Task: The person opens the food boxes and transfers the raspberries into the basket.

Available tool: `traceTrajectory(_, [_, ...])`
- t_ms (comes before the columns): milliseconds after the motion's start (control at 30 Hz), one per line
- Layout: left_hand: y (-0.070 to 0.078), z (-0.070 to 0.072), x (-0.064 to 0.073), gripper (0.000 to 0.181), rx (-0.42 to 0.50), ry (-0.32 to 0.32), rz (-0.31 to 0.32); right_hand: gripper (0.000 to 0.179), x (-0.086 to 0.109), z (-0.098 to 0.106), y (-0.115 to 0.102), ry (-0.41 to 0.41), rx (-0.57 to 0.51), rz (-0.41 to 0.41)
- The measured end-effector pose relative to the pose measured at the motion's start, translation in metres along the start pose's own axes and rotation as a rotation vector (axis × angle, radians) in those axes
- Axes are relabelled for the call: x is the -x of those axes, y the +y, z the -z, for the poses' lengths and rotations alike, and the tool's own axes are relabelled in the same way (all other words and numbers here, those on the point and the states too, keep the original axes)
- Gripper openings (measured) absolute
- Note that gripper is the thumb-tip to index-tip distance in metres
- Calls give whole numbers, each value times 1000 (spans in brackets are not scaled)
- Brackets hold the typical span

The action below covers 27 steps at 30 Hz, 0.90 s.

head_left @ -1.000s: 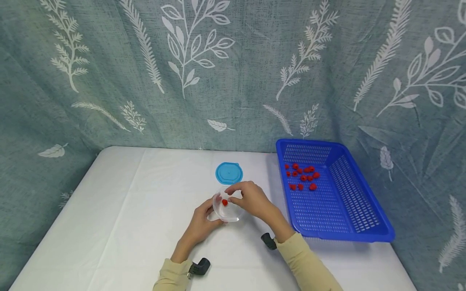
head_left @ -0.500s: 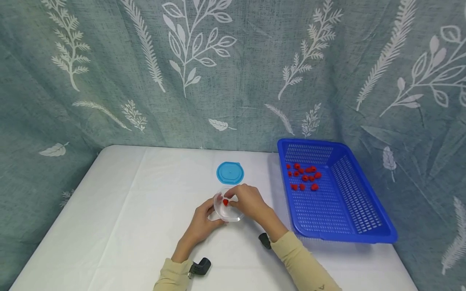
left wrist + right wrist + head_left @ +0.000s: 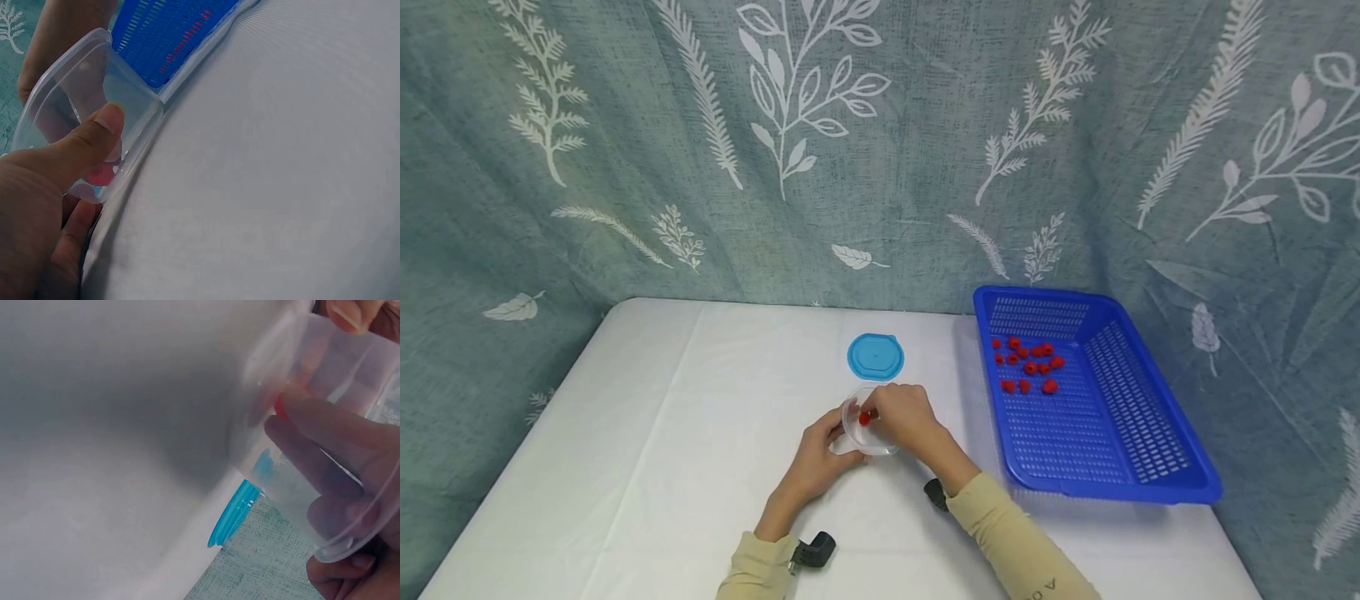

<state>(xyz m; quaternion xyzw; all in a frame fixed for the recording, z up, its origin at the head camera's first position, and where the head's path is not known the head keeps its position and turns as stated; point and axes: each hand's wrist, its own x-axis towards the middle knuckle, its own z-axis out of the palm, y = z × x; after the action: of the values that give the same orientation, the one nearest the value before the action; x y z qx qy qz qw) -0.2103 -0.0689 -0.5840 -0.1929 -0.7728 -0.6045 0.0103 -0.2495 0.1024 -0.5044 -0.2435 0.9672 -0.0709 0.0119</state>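
Observation:
In the head view, my left hand point(image 3: 816, 457) grips a clear plastic container point(image 3: 878, 450) from the left side, its thumb pressed on the wall point(image 3: 139, 94) in the left wrist view. My right hand point(image 3: 904, 418) reaches into the container from the right. Its fingers pinch a red raspberry point(image 3: 864, 419) low inside; through the clear wall in the right wrist view, the fingertips point(image 3: 300, 403) meet at the raspberry point(image 3: 280, 406). Just behind the container, a blue lid point(image 3: 876, 357) lies flat on the white table.
At the right of the table point(image 3: 715, 467) stands a blue perforated basket point(image 3: 1075, 442), partly over the edge side. Several raspberries point(image 3: 1031, 367) lie in its far left part. A patterned grey-green curtain point(image 3: 820, 225) hangs behind the table.
My right hand has gone deeper into the container, and its fingers have closed on the raspberry. My left hand and the container have stayed nearly in place.

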Motion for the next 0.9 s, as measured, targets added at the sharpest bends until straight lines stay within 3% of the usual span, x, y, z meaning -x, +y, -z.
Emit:
traceTrajectory(200, [1, 0, 1, 75, 12, 20, -21, 11, 0, -2, 1, 28, -16, -15])
traceTrajectory(467, [2, 0, 1, 76, 9, 13, 16, 10, 0, -5, 3, 54, -89, -14])
traceTrajectory(700, [0, -1, 0, 75, -4, 26, -36, 11, 2, -5, 6, 47, -117, -12])
traceTrajectory(900, [1, -1, 0, 76, 12, 11, -9, 16, 3, -4, 9, 23, -108, -2])
